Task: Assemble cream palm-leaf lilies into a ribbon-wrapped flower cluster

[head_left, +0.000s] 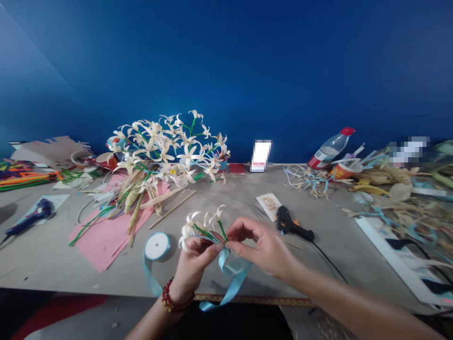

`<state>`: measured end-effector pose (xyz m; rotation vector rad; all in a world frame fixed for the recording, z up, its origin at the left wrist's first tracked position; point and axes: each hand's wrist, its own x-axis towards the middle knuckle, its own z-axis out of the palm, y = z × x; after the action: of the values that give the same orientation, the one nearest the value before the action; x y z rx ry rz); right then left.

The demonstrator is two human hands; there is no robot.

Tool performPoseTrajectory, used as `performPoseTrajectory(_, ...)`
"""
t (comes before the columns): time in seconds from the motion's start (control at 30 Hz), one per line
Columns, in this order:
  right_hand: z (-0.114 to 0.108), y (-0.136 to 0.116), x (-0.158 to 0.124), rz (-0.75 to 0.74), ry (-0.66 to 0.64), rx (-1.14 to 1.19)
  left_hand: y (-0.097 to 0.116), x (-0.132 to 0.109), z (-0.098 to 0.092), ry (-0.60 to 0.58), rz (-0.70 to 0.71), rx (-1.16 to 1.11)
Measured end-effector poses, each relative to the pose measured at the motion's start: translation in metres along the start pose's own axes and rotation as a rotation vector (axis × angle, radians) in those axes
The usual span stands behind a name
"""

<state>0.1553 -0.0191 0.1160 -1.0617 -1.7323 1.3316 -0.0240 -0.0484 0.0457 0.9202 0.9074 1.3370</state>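
My left hand point(193, 264), with a red bead bracelet on its wrist, is closed around the green stems of a small bunch of cream paper flowers point(198, 224). My right hand point(260, 245) pinches a light blue ribbon point(230, 276) at the stems, close to the left fingers. The ribbon loops below both hands and trails left to its white spool point(156, 246) lying on the table.
A large heap of cream flowers point(166, 151) lies on pink paper point(102, 236) at back left. A black glue gun point(292, 225) with its cord sits right of my hands. A blue glue gun point(30, 218), a plastic bottle point(331, 148) and craft scraps crowd the table's sides.
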Motion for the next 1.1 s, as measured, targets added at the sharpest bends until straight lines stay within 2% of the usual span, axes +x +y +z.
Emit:
performPoseTrajectory(0.5,0.000,0.002,-0.001,-0.036,0.016,-0.027,-0.003,0.000,-0.005,0.035,-0.024,-0.094)
performPoseTrajectory(0.7,0.004,-0.003,-0.001,0.039,0.027,0.042,-0.001,-0.001,-0.003,0.026,-0.014,-0.062)
performPoseTrajectory(0.83,0.004,0.003,0.002,0.114,0.003,0.136,-0.001,-0.002,-0.004,0.031,-0.019,-0.029)
performPoseTrajectory(1.1,-0.001,0.013,0.007,0.333,-0.133,0.355,0.002,-0.002,-0.003,0.008,-0.027,-0.049)
